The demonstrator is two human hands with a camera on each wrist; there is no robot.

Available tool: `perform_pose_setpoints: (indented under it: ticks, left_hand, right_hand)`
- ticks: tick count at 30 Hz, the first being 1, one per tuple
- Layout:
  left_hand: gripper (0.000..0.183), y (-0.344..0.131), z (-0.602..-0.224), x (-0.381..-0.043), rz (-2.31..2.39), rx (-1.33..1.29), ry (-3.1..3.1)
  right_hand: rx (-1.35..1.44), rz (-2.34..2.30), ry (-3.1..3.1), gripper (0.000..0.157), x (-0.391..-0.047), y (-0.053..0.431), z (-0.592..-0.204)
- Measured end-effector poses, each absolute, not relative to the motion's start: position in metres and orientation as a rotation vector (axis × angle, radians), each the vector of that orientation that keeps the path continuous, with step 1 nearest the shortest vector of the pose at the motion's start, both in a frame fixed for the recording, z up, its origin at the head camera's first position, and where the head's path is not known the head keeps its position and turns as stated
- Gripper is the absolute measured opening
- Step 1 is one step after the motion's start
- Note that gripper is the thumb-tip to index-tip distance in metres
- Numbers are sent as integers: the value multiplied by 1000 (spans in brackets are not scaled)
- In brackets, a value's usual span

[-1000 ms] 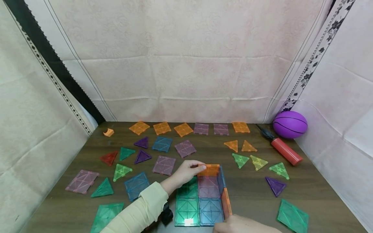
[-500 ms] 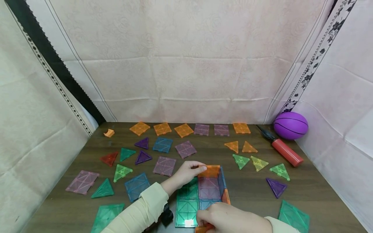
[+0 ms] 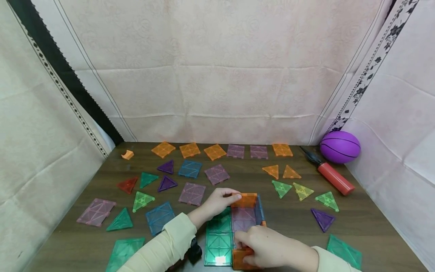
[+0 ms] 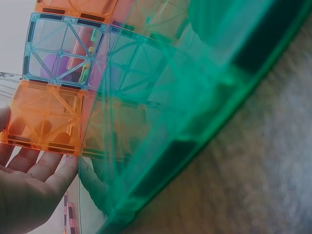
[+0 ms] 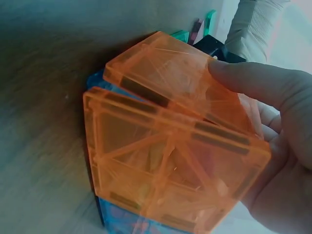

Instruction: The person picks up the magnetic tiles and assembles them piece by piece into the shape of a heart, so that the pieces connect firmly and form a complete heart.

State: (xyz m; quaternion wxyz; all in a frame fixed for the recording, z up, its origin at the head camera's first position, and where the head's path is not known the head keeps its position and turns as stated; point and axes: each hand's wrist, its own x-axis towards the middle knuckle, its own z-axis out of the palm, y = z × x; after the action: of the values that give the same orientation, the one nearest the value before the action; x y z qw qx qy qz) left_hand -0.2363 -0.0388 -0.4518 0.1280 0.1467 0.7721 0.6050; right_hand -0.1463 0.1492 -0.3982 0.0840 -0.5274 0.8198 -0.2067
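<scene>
Orange near tile [image 3: 239, 258] sits between thumb and fingers of right hand [image 3: 265, 244], left hand [image 3: 217, 204] pinching far tile [image 3: 249, 200].

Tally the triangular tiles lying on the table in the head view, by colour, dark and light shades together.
Green triangles: 5
Purple triangles: 3
Orange triangles: 2
Red triangle: 1
Yellow triangle: 1
Total: 12

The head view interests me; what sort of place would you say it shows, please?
Probably an indoor tabletop set up as a small booth: pale cloths hang behind and beside a wood-look table, translucent coloured tiles lie across it, and a purple ball sits at its far right corner.
</scene>
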Motion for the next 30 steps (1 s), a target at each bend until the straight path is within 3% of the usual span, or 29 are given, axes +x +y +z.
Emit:
perform_pose_setpoints:
  ticks: [24, 30]
  left_hand:
    - [30, -41, -446, -237, 1742, 381, 2239]
    - [38, -50, -441, -240, 1738, 406, 2245]
  right_hand:
    - [-1527, -764, 2477, 19, -141, 169, -409]
    - [-1724, -879, 2470, 12, -150, 173, -408]
